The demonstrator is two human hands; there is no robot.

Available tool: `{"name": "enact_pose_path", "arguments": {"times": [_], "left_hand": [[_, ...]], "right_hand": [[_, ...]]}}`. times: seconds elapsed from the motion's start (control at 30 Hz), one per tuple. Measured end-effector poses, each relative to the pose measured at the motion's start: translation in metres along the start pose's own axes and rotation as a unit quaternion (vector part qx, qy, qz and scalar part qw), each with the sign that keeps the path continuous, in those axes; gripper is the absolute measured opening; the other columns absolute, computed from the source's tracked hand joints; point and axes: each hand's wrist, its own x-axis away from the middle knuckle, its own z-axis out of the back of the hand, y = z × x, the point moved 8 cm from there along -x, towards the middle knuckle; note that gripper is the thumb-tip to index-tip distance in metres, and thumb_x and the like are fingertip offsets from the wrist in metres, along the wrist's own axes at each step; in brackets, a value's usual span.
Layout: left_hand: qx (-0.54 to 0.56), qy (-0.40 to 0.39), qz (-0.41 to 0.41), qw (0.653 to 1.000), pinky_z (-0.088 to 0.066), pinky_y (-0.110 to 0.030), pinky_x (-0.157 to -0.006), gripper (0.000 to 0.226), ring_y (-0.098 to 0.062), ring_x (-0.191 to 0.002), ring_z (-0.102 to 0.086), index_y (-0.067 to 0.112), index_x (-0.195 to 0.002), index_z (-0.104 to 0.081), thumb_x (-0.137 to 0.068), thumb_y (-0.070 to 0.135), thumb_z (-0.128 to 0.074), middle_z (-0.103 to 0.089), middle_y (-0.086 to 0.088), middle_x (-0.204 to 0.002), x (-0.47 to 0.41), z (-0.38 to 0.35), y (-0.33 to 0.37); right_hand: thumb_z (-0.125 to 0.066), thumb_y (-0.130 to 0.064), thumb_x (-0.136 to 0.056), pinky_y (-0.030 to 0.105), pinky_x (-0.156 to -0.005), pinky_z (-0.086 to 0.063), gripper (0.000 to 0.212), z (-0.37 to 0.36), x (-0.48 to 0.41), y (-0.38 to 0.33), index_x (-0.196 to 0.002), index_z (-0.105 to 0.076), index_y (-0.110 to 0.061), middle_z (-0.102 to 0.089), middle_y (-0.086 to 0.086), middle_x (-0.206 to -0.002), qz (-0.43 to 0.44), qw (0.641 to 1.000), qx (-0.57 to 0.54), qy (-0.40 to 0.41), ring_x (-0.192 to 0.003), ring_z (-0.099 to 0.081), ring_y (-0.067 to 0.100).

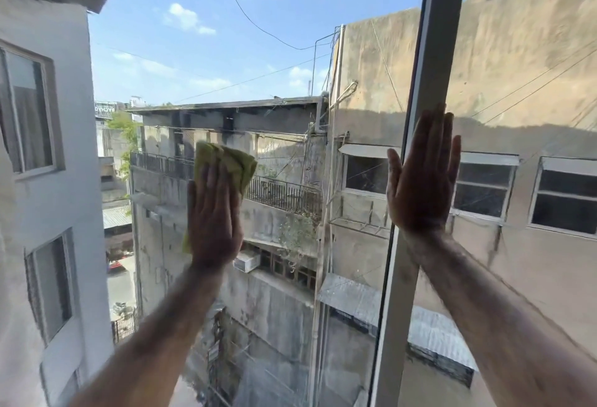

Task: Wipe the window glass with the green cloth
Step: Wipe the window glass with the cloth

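Head view: two hands, left hand (214,216) pressing one green cloth (226,161) flat on window glass (274,51), right hand (423,177) spread empty.

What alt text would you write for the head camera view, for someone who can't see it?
A person's left hand presses a green cloth flat against the window glass, while the right hand rests open on the window frame. Through the glass are weathered concrete buildings, a railed balcony, overhead wires and blue sky with a few clouds.
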Motion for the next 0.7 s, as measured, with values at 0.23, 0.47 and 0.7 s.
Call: {"name": "enact_pose_path", "arguments": {"times": [0.23,0.47,0.7], "left_hand": [[0.016,0.065,-0.022,0.998,-0.019,-0.054,-0.133,0.057,-0.026,-0.164,-0.017,0.008,-0.165,-0.019,-0.110,0.012,-0.034,-0.024,-0.012,-0.174,-0.119,-0.008,0.084],[0.007,-0.066,-0.221,0.973,-0.031,-0.059,-0.128,0.052,-0.032,-0.161,-0.027,0.006,-0.160,-0.034,-0.111,0.018,-0.046,-0.032,-0.017,-0.170,0.031,-0.024,0.057],[0.022,0.062,0.149,0.987,-0.019,-0.053,-0.133,0.055,-0.029,-0.162,-0.022,0.004,-0.163,-0.023,-0.112,0.027,-0.026,-0.026,-0.017,-0.172,-0.089,0.022,-0.026]], "right_hand": [[-0.027,-0.043,-0.117,0.053,-0.134,-0.019,0.067,0.000,0.000,-0.001,-0.167,-0.015,0.000,-0.017,0.020,-0.176,0.001,1.000,0.005,-0.005,-0.165,-0.017,0.033],[-0.028,-0.041,-0.117,0.056,-0.133,-0.022,0.066,0.000,-0.001,0.000,-0.166,-0.016,0.000,-0.018,0.021,-0.176,-0.002,1.000,0.004,-0.012,-0.164,-0.019,0.034],[-0.022,-0.042,-0.117,0.056,-0.133,-0.023,0.065,0.000,0.000,0.000,-0.168,-0.010,-0.003,-0.016,0.019,-0.176,-0.001,1.000,0.005,-0.006,-0.165,-0.017,0.032]]}}
